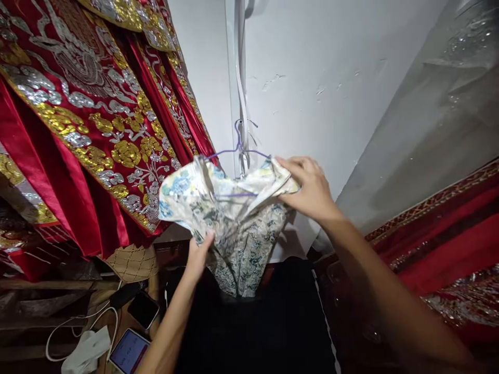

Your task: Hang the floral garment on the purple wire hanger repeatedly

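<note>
A pale floral garment [237,244], patterned in blue, green and yellow, hangs on a thin purple hanger [222,152] in the middle of the view. The hanger's hook is at a white strap or pipe on the wall. My left hand [199,255] is closed on the garment's left edge below the shoulder, thumb on top. At the garment's right shoulder, my right hand [307,187] grips the fabric beside the hanger's end. Fabric hides some fingers of both hands.
Red embroidered costumes [97,104] with gold and silver sequins hang at the left, and more red cloth [452,254] is at the right. Below left are a phone [143,308], a device with a lit screen [129,351], a white cable and tissue [88,350]. A white wall [312,78] stands behind.
</note>
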`<state>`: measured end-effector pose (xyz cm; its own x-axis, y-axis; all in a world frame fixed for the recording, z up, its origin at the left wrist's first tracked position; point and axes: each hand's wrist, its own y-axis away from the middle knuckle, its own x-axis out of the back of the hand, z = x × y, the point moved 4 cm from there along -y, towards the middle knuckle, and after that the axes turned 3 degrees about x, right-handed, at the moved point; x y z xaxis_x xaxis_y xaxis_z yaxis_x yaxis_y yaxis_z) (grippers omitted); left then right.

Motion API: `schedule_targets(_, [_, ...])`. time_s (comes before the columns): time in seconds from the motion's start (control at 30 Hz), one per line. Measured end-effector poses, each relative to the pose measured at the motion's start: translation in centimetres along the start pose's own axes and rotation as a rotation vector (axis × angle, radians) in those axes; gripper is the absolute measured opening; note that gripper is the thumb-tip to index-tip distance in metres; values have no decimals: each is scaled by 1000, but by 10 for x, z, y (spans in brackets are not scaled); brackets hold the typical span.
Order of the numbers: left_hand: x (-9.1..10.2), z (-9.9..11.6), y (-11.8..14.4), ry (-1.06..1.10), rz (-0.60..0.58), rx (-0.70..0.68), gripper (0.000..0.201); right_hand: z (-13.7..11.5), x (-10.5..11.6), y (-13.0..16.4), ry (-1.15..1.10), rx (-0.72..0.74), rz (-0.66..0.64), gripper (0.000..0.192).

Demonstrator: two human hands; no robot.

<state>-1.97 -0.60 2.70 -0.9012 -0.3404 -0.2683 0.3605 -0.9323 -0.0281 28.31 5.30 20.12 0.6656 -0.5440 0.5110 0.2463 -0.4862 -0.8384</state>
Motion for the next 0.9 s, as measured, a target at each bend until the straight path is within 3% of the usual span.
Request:
schedule_targets(0.07, [-8, -24, 10, 8, -5, 47, 50, -20, -11, 23, -131, 30, -63, 68])
schedule_targets(0.17, [-27, -44, 21, 101, -46, 145, 59, -56, -39, 62, -580, 87, -227, 47])
schedule_targets(0.23, [-36, -49, 27, 152, -71, 189, 61, -64, -58, 90, -738, -79, -158, 36])
schedule_targets(0.33, [-37, -51, 39, 234, -44, 247, 64, -53, -86, 139, -795, -580, 55, 17])
schedule_targets(0.4, [-35, -50, 48, 279, -30, 294, 68, -48, -105, 168, -850, -797, -4, 31])
schedule_targets(0.53, [-43, -36, 63, 228, -204, 274, 62, -52, -123, 192, -988, -889, -269, 42])
schedule_targets(0.63, [-49, -33, 65, 166, -244, 228, 55, -57, -120, 187, -1023, -835, -339, 40])
schedule_targets(0.7, [-45, -40, 63, 99, -137, 199, 56, -57, -118, 185, -999, -840, -332, 39])
schedule_targets(0.77, [-36, -48, 61, -46, 79, 94, 62, -54, -116, 187, -962, -887, -312, 36])
schedule_targets(0.83, [-27, -52, 66, -257, 341, -167, 73, -54, -116, 191, -951, -920, -331, 34])
schedule_targets(0.9, [-29, -54, 76, -455, 473, -472, 81, -59, -117, 192, -966, -915, -378, 34])
